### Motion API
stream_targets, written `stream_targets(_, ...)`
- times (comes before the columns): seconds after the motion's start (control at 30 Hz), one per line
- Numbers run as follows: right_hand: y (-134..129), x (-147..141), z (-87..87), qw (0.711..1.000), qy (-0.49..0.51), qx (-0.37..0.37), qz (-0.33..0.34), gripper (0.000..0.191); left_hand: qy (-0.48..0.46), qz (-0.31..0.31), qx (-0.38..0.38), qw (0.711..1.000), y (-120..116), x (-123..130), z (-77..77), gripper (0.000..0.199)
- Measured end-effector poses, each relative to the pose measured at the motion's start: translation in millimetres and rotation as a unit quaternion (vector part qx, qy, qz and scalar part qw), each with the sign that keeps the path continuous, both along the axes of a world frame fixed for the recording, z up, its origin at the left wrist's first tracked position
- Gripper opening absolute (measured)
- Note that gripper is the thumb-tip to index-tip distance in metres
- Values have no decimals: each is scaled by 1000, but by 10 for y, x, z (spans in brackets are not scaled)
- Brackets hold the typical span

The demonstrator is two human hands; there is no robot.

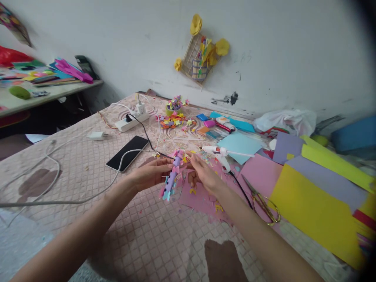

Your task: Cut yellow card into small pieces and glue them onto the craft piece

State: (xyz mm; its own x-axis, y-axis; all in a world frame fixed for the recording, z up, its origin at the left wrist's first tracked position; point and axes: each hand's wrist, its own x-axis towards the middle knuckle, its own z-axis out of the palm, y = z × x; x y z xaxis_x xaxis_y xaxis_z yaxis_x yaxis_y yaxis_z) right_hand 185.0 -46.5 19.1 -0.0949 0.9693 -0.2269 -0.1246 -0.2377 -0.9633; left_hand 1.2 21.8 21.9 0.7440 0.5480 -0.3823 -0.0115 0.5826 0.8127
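My left hand (154, 172) is closed around a purple paper tube (172, 177) with black dots. Pink and light-blue paper cutouts stick out along its sides and ends. The tube is tilted above the table, its top leaning away from me. Just right of its upper end is my right hand (202, 172), with curled fingers pinched together; whatever is between the fingertips is too small to make out. Under that hand lies a pink sheet (190, 196) strewn with small paper scraps. A white glue gun (216, 150) rests right behind the right hand.
Gold-handled scissors (263, 203) and coloured paper sheets (314, 211) lie to the right. On the left are a black phone (127, 153), a white power strip (132, 122) and trailing cables. A small green pot (174, 110) and a pile of paper cutouts (173, 121) stand farther back.
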Motion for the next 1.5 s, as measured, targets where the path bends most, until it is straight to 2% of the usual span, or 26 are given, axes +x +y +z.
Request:
stream_targets(0.13,102,33,9,999,29,9,-40,48,-13,-4,-27,1000,0,-84,-89,20)
stream_targets(0.3,198,126,175,993,47,45,-95,49,-8,15,-43,999,17,-225,-197,22)
stream_targets(0.53,543,119,391,984,50,106,-132,47,-11,43,-45,998,-95,-413,-131,20)
stream_targets(0.63,771,118,457,979,-21,141,-146,51,-19,53,-54,997,-151,-487,-102,20)
stream_targets(0.7,881,124,487,969,-120,168,-134,52,-25,60,-61,996,-167,-526,-102,18)
stream_targets(0.8,893,97,473,923,-324,199,-61,39,-40,62,-58,996,-165,-564,-115,19)
stream_targets(0.87,801,36,419,893,-388,226,-22,30,-47,57,-54,996,-153,-575,-122,20)
stream_targets(0.93,674,-49,341,900,-363,240,9,27,-48,52,-55,996,-139,-576,-126,20)
stream_targets(1.0,564,-137,259,934,-277,223,26,35,-47,46,-57,996,-124,-570,-129,19)
stream_targets(1.1,486,-232,160,971,-142,164,101,47,-46,45,-50,997,-105,-561,-131,19)
stream_targets(1.23,509,-267,58,978,-44,88,184,55,-41,53,-37,997,-81,-579,-136,21)
stream_targets(1.33,541,-252,-5,973,-42,60,220,53,-46,50,-28,997,-67,-613,-141,21)
stream_targets(1.4,555,-233,-24,971,-64,61,221,41,-48,52,-24,997,-61,-632,-147,21)
stream_targets(1.5,583,-186,14,978,-62,76,183,28,-45,55,-22,997,-59,-649,-163,23)
